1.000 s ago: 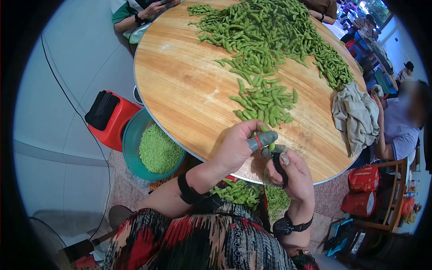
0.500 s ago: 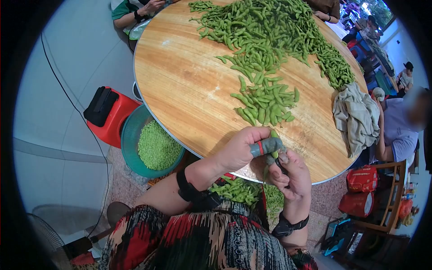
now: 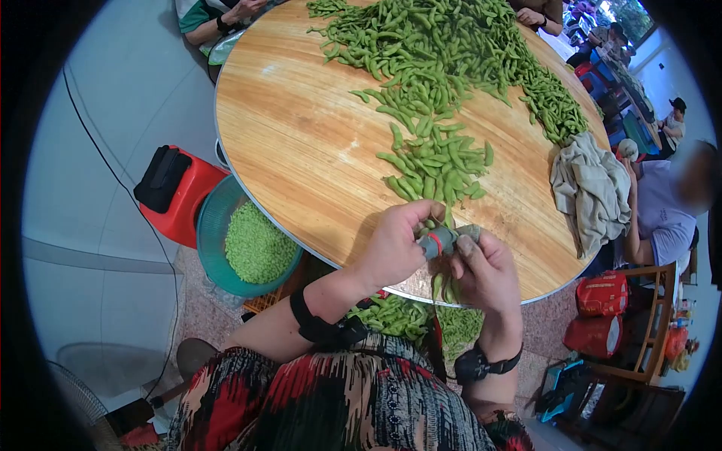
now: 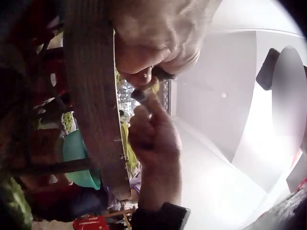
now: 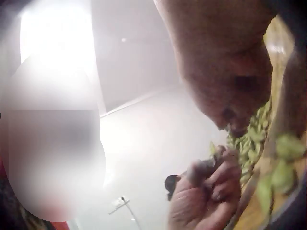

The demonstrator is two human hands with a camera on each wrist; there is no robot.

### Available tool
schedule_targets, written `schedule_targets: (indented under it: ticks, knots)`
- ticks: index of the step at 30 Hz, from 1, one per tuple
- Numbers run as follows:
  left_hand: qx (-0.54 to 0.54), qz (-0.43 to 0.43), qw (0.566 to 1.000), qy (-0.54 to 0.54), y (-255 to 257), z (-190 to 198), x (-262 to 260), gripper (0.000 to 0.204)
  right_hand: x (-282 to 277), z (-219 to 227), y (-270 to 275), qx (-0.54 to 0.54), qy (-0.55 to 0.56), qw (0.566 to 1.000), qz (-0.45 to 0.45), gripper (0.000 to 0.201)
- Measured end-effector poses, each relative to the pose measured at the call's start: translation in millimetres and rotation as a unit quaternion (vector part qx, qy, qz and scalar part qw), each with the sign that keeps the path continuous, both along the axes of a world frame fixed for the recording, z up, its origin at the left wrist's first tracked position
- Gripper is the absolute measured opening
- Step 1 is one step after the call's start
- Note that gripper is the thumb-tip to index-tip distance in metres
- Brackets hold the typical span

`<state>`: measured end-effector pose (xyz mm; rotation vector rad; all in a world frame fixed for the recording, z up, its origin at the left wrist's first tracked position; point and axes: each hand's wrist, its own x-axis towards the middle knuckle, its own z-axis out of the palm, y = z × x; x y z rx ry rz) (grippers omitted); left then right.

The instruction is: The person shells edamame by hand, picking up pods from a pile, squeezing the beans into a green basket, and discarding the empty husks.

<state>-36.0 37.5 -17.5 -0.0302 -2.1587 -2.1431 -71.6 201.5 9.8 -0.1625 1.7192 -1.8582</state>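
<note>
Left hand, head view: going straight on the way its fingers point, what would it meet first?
Probably the right hand: the left hand's fingers point across towards it, close by. Whether the two touch is hard to tell.

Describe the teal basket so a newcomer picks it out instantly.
Find the big round wooden table. Below its left edge in the head view, beside a red plastic object, sits the teal basket. Unlike the whole pods heaped on the table, it holds pale-green shelled beans.
</note>
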Motion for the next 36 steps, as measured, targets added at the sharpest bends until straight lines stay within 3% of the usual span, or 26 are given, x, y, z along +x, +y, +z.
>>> schedule_targets:
  ticks: [1,2,3,4,5,6,7,8,10,12,13,14,15,16,17,19,20,23,25,27,31,34,36]
  knots:
    - [0.0,0.0,1.0,0.0,0,-3,-2,0.01,-11,-3,0,0.082,0.118,0.99,-0.009,0.012]
    - [0.069,-0.022,0.997,-0.032,1,-6,-5,0.011,-22,-5,1,0.162,0.233,0.959,-0.019,0.012]
    - [0.137,-0.045,0.988,-0.063,1,-8,-7,0.012,-33,-6,0,0.162,0.233,0.959,-0.019,0.012]
    - [0.137,-0.045,0.988,-0.063,1,-9,-7,0.012,-43,-6,0,0.269,0.348,0.896,-0.057,0.012]
    - [0.076,-0.143,0.983,-0.084,0,-10,-7,0.016,-48,-5,0,0.368,0.452,0.807,-0.095,0.013]
    - [0.015,-0.238,0.965,-0.105,-1,-6,-7,0.02,-48,-4,0,0.368,0.453,0.806,-0.097,0.013]
    - [-0.067,-0.308,0.946,-0.075,-2,-1,-6,0.024,-48,-4,-1,0.434,0.454,0.776,-0.053,0.015]
    - [-0.065,-0.307,0.947,-0.073,-1,6,-5,0.024,-47,-3,0,0.498,0.452,0.74,-0.007,0.018]
    - [0.085,-0.223,0.961,-0.136,3,15,0,0.028,-42,-13,6,0.479,0.472,0.741,-0.01,0.019]
    - [0.088,-0.19,0.972,-0.109,1,6,-4,0.033,-39,-21,16,0.289,0.431,0.854,-0.023,0.017]
    - [0.076,-0.136,0.985,-0.07,0,3,-5,0.035,-34,-22,19,0.15,0.23,0.961,-0.017,0.017]
    - [0.061,-0.083,0.994,-0.031,0,0,-6,0.036,-26,-21,23,0.149,0.228,0.962,-0.018,0.017]
    - [0.122,-0.091,0.988,-0.01,2,-1,-7,0.033,-18,-10,24,0.035,0.101,0.994,0.023,0.016]
    - [0.121,-0.093,0.988,-0.011,2,-1,-7,0.033,-11,-4,24,-0.081,-0.028,0.994,0.062,0.015]
    - [0.203,-0.148,0.966,-0.056,1,2,-7,0.03,-8,-7,25,-0.131,-0.098,0.982,0.093,0.014]
    - [0.32,-0.207,0.919,-0.103,1,4,-4,0.019,-2,-9,22,-0.146,-0.131,0.975,0.101,0.014]
    - [0.32,-0.206,0.919,-0.103,0,0,-5,0.019,-1,-10,18,-0.16,-0.165,0.967,0.113,0.015]
    - [0.332,-0.215,0.913,-0.1,-2,-10,-4,0.012,9,-1,7,-0.098,-0.092,0.985,0.106,0.02]
    - [0.198,-0.103,0.974,-0.035,-1,-3,-5,0.009,15,3,3,-0.065,-0.046,0.994,0.081,0.023]
    - [0.143,-0.072,0.987,-0.007,0,-5,-5,0.007,19,5,2,-0.066,-0.023,0.996,0.049,0.028]
    - [-0.006,-0.014,0.999,0.032,0,-3,-5,0.004,18,1,3,-0.076,-0.035,0.994,0.072,0.024]
    - [-0.002,-0.012,0.999,0.034,1,6,-2,0.006,18,0,-1,-0.034,-0.012,0.998,0.044,0.02]
    - [0.032,-0.03,0.999,0.008,-1,12,-1,0.007,20,0,-4,0.043,0.093,0.994,0.027,0.017]
